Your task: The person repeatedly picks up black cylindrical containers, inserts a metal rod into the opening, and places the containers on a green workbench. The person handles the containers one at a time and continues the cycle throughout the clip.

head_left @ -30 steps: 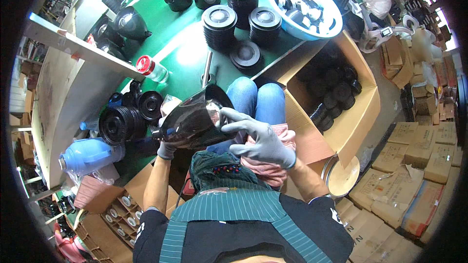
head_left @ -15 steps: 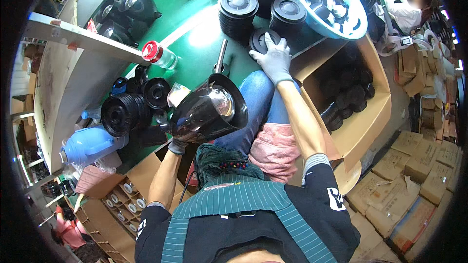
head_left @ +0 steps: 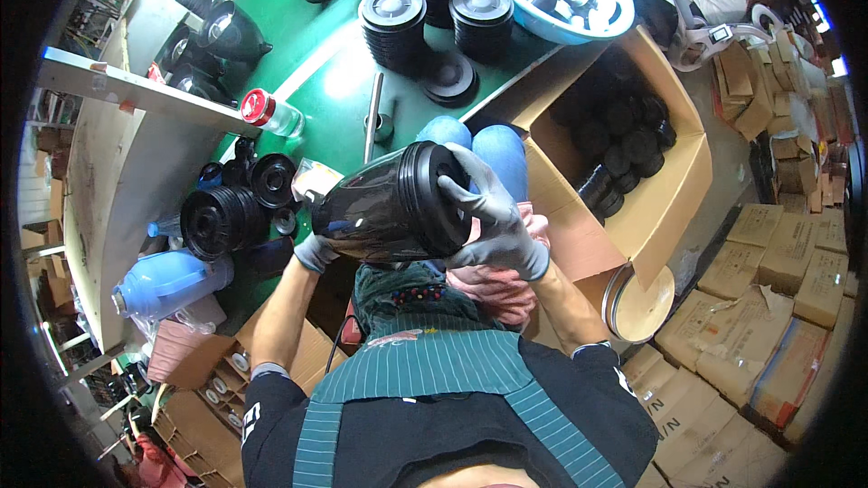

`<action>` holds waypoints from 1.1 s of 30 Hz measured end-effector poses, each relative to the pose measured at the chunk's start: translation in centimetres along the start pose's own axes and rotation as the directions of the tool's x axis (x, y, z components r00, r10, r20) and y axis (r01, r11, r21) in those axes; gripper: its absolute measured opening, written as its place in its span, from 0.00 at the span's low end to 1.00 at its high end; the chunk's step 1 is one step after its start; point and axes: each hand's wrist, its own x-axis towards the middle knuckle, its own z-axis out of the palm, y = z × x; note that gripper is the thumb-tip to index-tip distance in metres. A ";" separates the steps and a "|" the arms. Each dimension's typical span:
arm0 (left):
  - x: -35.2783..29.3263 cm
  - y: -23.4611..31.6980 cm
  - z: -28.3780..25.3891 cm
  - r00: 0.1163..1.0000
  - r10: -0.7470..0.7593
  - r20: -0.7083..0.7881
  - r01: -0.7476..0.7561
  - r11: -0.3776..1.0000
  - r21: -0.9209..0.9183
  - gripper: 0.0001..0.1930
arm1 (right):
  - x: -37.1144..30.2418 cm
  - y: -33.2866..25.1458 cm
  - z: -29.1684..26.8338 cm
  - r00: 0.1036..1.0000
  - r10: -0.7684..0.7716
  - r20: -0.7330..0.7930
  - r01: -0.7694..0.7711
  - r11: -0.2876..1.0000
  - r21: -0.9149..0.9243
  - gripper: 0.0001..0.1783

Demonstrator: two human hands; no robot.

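A glossy black vacuum jug body (head_left: pixel 366 203) lies on its side over my lap. My left hand (head_left: pixel 316 251) is closed around its left end, with most of the fingers hidden behind it. A black round base cap (head_left: pixel 443 190) covers the wide right end. My right hand (head_left: pixel 502 221) is gripping that cap, thumb and fingers spread round its rim. Beyond it on the green table stand stacks of black ribbed discs (head_left: pixel 393 7), with a short pile of discs (head_left: pixel 449 79) nearest me. An upright metal rod (head_left: pixel 372 117) rises left of the pile.
A blue basin (head_left: pixel 624 23) of small parts sits at the far right. An open carton (head_left: pixel 674 190) with black caps stands right of my lap. Left are a red-lidded jar (head_left: pixel 259 108), black lids (head_left: pixel 208 221) and a blue jug (head_left: pixel 172 280). More cartons (head_left: pixel 787 262) are stacked right.
My right hand has come from the pile of discs to the jug body's wide end, which was uncovered and is now capped. The jug body has turned more sideways. The view has shifted slightly.
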 end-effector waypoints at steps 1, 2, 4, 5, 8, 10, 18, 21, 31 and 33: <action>0.1 0.3 0.2 0.999 -0.049 0.023 0.049 0.999 -0.017 0.24 | -0.2 -0.6 -0.2 1.000 -0.018 0.011 0.018 0.999 -0.035 0.61; 0.1 0.7 0.5 0.994 -0.098 0.048 0.099 0.995 -0.028 0.23 | -0.3 -1.2 -0.3 0.999 -0.035 0.023 0.037 0.997 -0.069 0.60; 0.2 0.9 0.8 0.981 -0.178 0.074 0.182 0.982 -0.050 0.23 | -0.9 -1.9 -0.3 0.996 -0.069 0.050 0.075 0.987 -0.142 0.58; 0.2 1.0 0.9 0.976 -0.204 0.070 0.207 0.977 -0.041 0.23 | -1.2 -2.1 -0.2 0.997 -0.064 0.033 0.068 0.986 -0.150 0.58; -0.3 1.4 0.7 0.952 -0.299 0.063 0.304 0.949 -0.085 0.22 | -2.2 -2.7 -0.1 0.999 -0.049 -0.003 0.047 0.984 -0.170 0.58; -0.8 1.4 -0.8 0.941 -0.331 0.076 0.331 0.944 0.011 0.22 | -2.6 -2.9 -0.1 0.999 -0.040 0.004 0.040 0.985 -0.166 0.58; -1.4 -0.9 -1.4 0.995 0.099 0.032 -0.103 0.883 0.458 0.29 | -3.3 -5.3 -0.7 0.867 0.494 -0.062 -0.445 0.824 0.351 0.67; -1.6 -1.4 -5.2 0.939 0.314 0.138 -0.278 0.462 0.843 0.38 | -3.4 -3.3 1.9 0.764 0.631 -0.137 -0.351 0.584 0.732 0.49; 2.1 -2.4 -3.4 0.978 0.148 0.149 -0.209 0.629 0.748 0.43 | -2.9 -3.5 1.9 0.912 0.154 -0.379 -0.154 0.988 0.029 0.44; 2.8 -2.5 -0.4 0.998 -0.026 0.050 0.013 0.970 0.244 0.43 | -2.5 -3.4 0.7 0.960 -0.035 -0.278 -0.001 0.992 -0.130 0.44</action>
